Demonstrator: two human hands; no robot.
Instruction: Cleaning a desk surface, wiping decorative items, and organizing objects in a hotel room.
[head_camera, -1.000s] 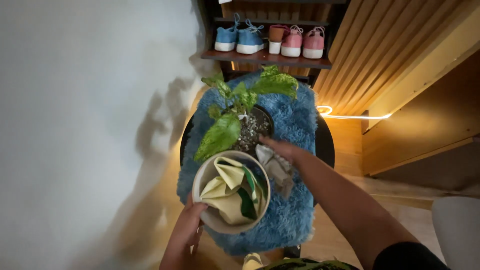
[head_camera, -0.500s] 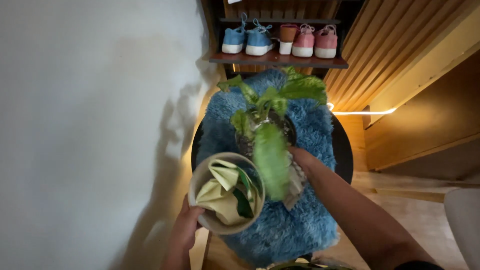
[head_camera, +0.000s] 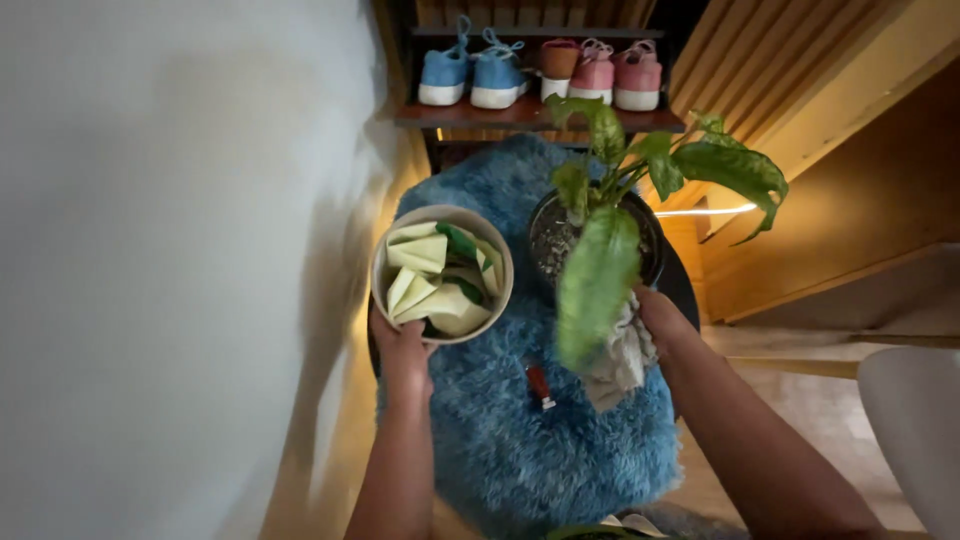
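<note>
Shoe shelf (head_camera: 530, 115) at top centre of my view: two blue sneakers (head_camera: 478, 78), pink pair (head_camera: 612, 78) beside them. Blank white wall (head_camera: 170, 260) fills the left. Wooden slat panelling (head_camera: 800, 70) upper right. Small red item (head_camera: 538, 384) on the blue shaggy rug (head_camera: 520, 450), lower centre.

A shaggy bright-blue fur cover (head_camera: 520, 440) is spread over the round black bench (head_camera: 684, 285). The round beige bowl (head_camera: 385, 262) holds pale yellow-green and dark green leaves (head_camera: 430, 285). The potted plant in its dark round pot (head_camera: 650, 255) has mid-green leaves, one large leaf lighter green. The crumpled cloth (head_camera: 622, 360) is off-white grey. A small red and white object (head_camera: 539, 385) lies on the blue fur. On the dark brown shelf (head_camera: 530, 115) stand light-blue shoes (head_camera: 470, 75) and pink shoes (head_camera: 615, 75), all white-soled.
</note>
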